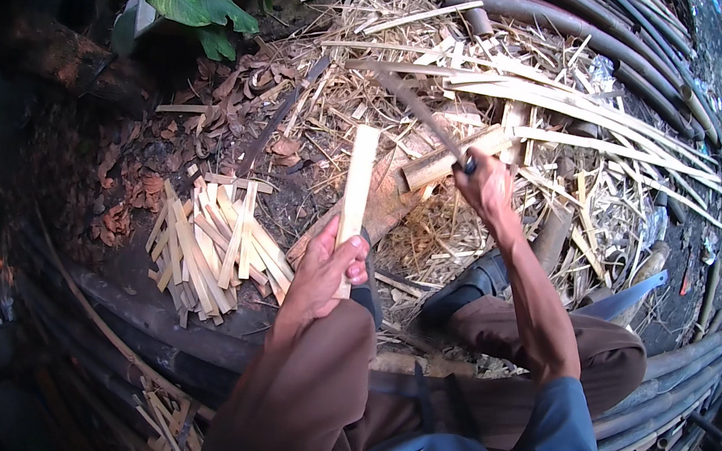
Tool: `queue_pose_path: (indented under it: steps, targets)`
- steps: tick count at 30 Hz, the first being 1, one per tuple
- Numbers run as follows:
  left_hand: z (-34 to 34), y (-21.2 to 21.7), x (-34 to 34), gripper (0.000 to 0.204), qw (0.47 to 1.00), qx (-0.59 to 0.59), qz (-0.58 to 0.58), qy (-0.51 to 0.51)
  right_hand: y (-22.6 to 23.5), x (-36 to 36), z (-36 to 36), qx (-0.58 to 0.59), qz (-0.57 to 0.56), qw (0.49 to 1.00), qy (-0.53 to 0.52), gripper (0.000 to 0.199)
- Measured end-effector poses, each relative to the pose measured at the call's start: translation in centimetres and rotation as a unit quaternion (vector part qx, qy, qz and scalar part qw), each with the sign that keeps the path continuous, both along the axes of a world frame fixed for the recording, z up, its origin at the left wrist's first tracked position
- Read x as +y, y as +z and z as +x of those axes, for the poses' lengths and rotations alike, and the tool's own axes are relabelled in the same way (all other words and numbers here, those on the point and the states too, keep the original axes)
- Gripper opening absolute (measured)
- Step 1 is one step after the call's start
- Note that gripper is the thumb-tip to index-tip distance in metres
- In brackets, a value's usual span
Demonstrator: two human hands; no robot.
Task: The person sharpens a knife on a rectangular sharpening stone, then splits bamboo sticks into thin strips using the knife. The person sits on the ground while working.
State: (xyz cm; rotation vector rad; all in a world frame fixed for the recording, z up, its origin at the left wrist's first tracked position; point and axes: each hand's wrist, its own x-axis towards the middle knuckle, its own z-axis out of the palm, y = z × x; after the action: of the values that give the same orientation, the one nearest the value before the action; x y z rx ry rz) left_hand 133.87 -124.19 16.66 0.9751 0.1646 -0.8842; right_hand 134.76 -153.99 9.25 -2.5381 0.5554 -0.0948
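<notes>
My left hand (325, 266) is closed around the lower part of a flat, pale bamboo slat (361, 171) and holds it upright above my knee. To the right, my right hand (486, 187) grips the dark handle of a machete. Its long blade (421, 113) points up and to the left, slightly smeared by motion, and is apart from the slat. Beneath the right hand, a short length of split bamboo (452, 158) rests across a worn wooden block (398, 208). Left of my left hand lies a heap of cut bamboo slats (208, 246).
Long bamboo strips (612, 117) stretch across shavings at the far right. A saw with a pale blue end (625, 299) lies beside my right knee. Bamboo poles (553, 15) edge the back; more poles (680, 368) lie near right. A leafy plant (191, 2) grows far left.
</notes>
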Motion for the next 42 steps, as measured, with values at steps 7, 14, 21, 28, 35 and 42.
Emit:
queue_pose_path:
  steps: [7, 14, 21, 28, 35, 42]
  targets:
    - [1.8, -1.1, -1.6, 0.024, 0.999, -0.037, -0.015, 0.032, 2.1, 7.6, -3.3, -0.111, -0.057, 0.973, 0.196, 0.018]
    - [0.6, 2.0, -0.2, 0.038, 0.999, -0.018, -0.026, 0.014, -0.1, 3.1, 0.9, -0.030, -0.099, 0.989, 0.106, 0.014]
    - [2.6, -4.7, 0.1, 0.065, 0.941, -0.320, 0.075, 0.085, -3.1, 3.9, -3.8, 0.101, 0.181, 0.978, -0.026, 0.035]
    - [7.2, -8.2, -2.6, 0.054, 0.955, -0.229, -0.005, 0.188, -8.2, 6.5, -9.9, 0.140, 0.365, 0.880, -0.270, 0.038]
    - [6.9, -11.6, -1.9, 0.051, 0.937, -0.224, 0.051, 0.261, 2.9, 8.7, -3.8, -0.155, 0.292, 0.939, -0.096, 0.028]
    - [6.7, -9.7, -1.4, 0.050, 0.933, -0.219, 0.138, 0.250, -5.5, 8.1, -0.6, -0.149, 0.266, 0.952, -0.017, 0.036]
